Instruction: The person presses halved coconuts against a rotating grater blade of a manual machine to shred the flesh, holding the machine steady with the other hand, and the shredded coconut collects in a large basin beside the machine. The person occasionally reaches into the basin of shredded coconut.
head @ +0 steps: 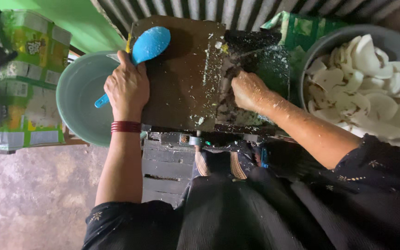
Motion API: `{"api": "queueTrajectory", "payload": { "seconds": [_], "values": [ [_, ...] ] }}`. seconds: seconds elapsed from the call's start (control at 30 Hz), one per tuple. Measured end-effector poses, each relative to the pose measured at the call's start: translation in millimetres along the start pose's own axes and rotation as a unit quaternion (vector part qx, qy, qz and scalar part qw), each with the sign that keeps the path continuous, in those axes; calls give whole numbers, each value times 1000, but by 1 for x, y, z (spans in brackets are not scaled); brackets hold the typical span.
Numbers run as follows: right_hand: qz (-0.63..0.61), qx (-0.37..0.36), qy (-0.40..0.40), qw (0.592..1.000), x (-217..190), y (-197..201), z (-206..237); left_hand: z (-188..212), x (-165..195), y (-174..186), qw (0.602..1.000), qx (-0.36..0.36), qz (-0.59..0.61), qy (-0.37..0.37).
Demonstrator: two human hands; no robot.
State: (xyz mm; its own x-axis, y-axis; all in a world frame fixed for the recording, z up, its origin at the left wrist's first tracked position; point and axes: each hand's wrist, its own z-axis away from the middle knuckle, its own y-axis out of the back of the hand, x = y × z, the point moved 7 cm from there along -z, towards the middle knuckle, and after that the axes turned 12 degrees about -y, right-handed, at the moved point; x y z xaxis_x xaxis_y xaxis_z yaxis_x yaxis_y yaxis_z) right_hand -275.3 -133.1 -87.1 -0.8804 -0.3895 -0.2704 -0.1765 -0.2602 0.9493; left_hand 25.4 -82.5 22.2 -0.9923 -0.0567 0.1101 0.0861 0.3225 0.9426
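Dark clothing (255, 208) with small pale embroidery is filling the bottom of the view, closest to the lens; both forearms are reaching out from it. Left hand (127, 88), red bangles (126, 127) at the wrist, is closing around the handle of a blue plastic scoop (150, 45) and resting at the left edge of a dark board (181, 74). Scoop head is lying on the board's top left corner, handle tip is sticking out over a pale teal basin (77, 99) just left of the board. Right hand (248, 90) is pressing down, fingers curled, onto a white-flecked grating area (255, 60) to the right of the board; can't tell whether it's clamping anything underneath. Hands are well apart, one on each side of the board. White shreds are scattering across board and grater. A grey bowl (322, 39) of white sliced pieces (371, 88) is sitting far right. Green cartons (24, 78) are standing far left on the floor.
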Motion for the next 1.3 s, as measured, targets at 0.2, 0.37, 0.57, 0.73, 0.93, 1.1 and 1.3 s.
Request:
{"api": "queueTrajectory", "payload": {
  "seconds": [0.2, 0.37, 0.57, 0.73, 0.93, 1.1, 1.3],
  "values": [
    [-49, -27, -54, 997, 14, -11, 7, 0, 2, 0, 1000, -3, 24, 7],
    [-51, -25, -58, 997, 11, -20, 10, 0, 2, 1, 999, -2, 33, 5],
    [-51, 16, -32, 998, 2, -21, 17, 0, 3, 1, 999, 5, 50, -2],
    [-55, 36, 12, 998, -5, -21, 20, 1, 3, 0, 999, 25, 23, -18],
    [-25, 23, 35, 999, -11, -20, 13, 1, 1, -3, 1000, 17, 8, -16],
    [32, -50, 27, 998, -4, -10, 18, -1, -1, -2, 1000, -1, 18, -1],
    [23, 19, 63, 998, -4, 6, 23, 0, -1, -3, 1000, -8, 20, 0]
  ]
}}
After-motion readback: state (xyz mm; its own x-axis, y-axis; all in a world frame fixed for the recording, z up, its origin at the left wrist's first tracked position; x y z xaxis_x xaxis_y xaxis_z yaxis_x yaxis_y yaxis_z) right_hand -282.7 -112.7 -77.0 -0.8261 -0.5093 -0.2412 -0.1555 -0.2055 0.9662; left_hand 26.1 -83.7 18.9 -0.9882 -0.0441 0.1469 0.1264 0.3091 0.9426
